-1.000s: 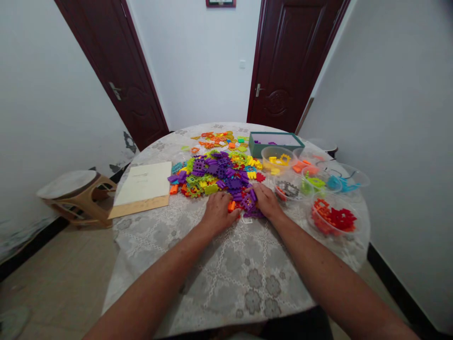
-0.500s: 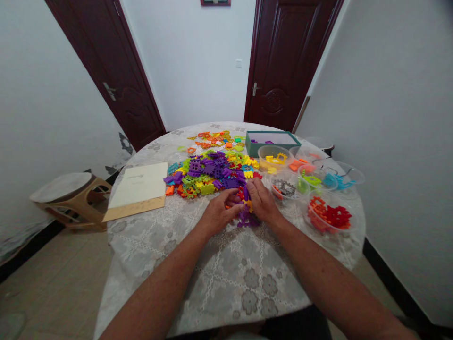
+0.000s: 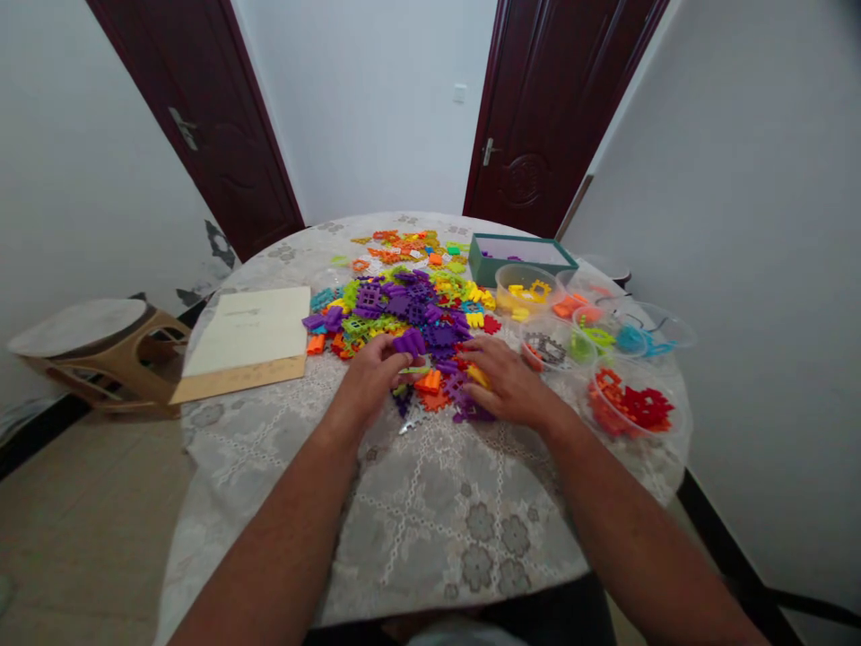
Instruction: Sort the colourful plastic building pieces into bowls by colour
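My left hand [image 3: 373, 375] is closed at the front of a heap of plastic interlocking building pieces [image 3: 407, 305]. A purple ridged building piece [image 3: 410, 342] stands out at its fingertips, with a lime green sliver just below the thumb. My right hand [image 3: 504, 377] lies palm down, fingers apart, over purple pieces [image 3: 464, 404] and a yellow piece [image 3: 478, 375]. Between the hands lie an orange block [image 3: 429, 382], an orange gear-shaped piece [image 3: 437, 400] and a grey toothed piece [image 3: 413, 419].
Clear tubs at the right hold sorted pieces, among them a tub of red ones [image 3: 632, 431] and a tub of yellow ones [image 3: 525, 305]. A green box [image 3: 521, 274] stands behind. An open notebook [image 3: 248, 332] lies left. Flatter orange pieces [image 3: 404, 244] lie at the back.
My hands have moved apart. The left went leftward and now has the purple ridged piece at its fingertips; the right has flattened over the pieces. The orange and grey pieces between them are uncovered.
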A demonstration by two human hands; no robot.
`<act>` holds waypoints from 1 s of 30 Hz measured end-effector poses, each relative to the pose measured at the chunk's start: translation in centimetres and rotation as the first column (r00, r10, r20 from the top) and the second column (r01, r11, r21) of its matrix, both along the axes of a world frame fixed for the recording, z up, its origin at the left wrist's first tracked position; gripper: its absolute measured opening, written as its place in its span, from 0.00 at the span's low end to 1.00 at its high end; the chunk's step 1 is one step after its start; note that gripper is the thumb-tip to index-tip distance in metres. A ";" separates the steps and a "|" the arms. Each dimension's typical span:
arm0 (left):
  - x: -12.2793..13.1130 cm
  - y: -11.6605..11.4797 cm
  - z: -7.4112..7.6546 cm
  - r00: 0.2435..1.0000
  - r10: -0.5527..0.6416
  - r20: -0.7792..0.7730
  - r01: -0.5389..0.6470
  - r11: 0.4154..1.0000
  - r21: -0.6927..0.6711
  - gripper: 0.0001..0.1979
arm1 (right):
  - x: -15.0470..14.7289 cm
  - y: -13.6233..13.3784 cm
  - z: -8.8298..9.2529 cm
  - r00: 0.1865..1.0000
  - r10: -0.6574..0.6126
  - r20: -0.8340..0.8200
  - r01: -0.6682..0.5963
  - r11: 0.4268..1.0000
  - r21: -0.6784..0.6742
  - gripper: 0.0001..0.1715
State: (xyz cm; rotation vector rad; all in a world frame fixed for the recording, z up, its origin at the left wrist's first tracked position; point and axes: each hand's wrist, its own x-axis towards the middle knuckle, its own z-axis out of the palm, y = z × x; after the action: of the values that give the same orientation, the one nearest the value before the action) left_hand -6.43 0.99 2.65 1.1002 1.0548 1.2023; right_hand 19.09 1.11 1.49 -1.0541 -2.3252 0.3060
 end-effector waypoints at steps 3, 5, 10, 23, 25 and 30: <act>-1.2 -0.3 0.9 0.996 0.021 0.087 -0.022 1.000 0.004 0.16 | 0.1 -0.2 -0.6 0.990 0.018 0.142 -0.011 0.999 -0.050 0.31; -1.7 -0.5 1.2 0.994 0.021 0.103 -0.021 1.000 -0.001 0.18 | 0.1 -0.3 -0.8 0.984 0.027 0.176 -0.014 0.997 -0.075 0.33; -1.7 -0.8 1.4 0.995 -0.008 0.101 0.012 0.999 -0.040 0.28 | -0.2 -0.1 -0.2 0.990 0.075 0.118 -0.062 0.991 -0.116 0.27; -1.0 -1.2 1.0 0.998 -0.060 0.011 0.060 0.996 -0.067 0.15 | -1.2 0.6 -0.6 0.802 -0.278 -0.529 0.014 0.893 -0.449 0.15; -0.9 -1.2 0.9 0.998 -0.068 -0.007 0.068 0.996 -0.058 0.17 | -1.6 0.9 -1.1 0.726 -0.329 -0.604 -0.019 0.868 -0.496 0.17; -0.6 -1.2 0.5 0.992 -0.127 -0.018 0.126 0.990 -0.066 0.17 | -3.1 0.3 -1.3 0.674 -0.354 -0.649 -0.115 0.817 -0.565 0.19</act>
State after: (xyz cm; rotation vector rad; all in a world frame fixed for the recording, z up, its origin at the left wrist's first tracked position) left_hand -7.05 -0.26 3.15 1.1155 1.0191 1.0504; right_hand 16.01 1.39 0.22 -1.0678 -1.4115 1.1981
